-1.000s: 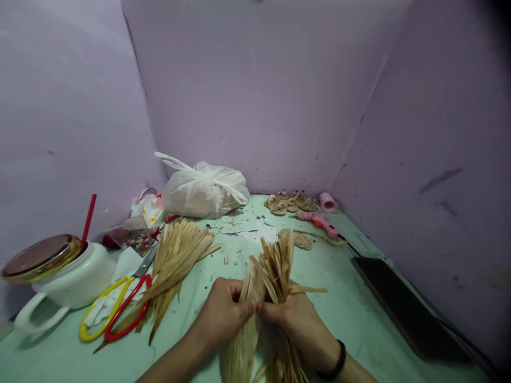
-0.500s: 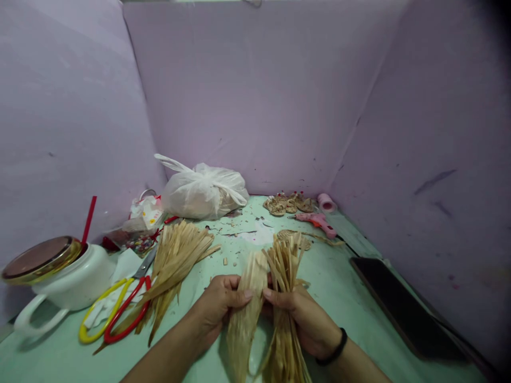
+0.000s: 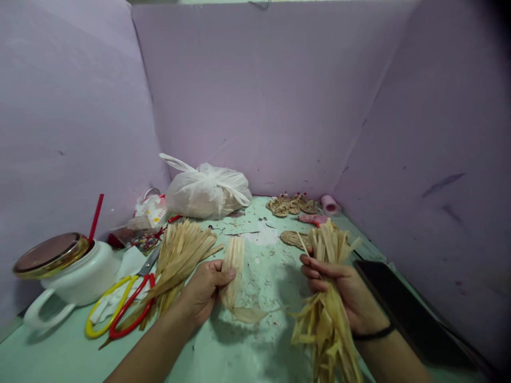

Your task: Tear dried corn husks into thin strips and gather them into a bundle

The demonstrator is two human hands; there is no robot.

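Observation:
Between thumb and fingers, my left hand [image 3: 205, 290] pinches one pale dried husk leaf [image 3: 235, 260], whose lower end bends off to the right. My right hand [image 3: 339, 290] is wrapped round a bundle of dried husk strips [image 3: 327, 330] and also has a thin split strip [image 3: 303, 244] sticking up by its fingertips. The two hands are well apart over the table. Left of my left hand lies a second pile of dried husks [image 3: 181, 250]. Beside that pile rest scissors [image 3: 123, 306] with one yellow and one red handle.
A white pot [image 3: 85, 276] with a tilted lid stands at the left. Behind are a tied white plastic bag [image 3: 207, 191], woven pieces [image 3: 289, 205], a pink thread spool [image 3: 329, 205] and a pink glue gun [image 3: 313, 218]. A dark phone-like slab [image 3: 403, 314] lies right; purple walls enclose the table.
My hands have separated: the right moved right with the bundle, the left slightly left with the single leaf. A thin strip now shows at my right fingertips.

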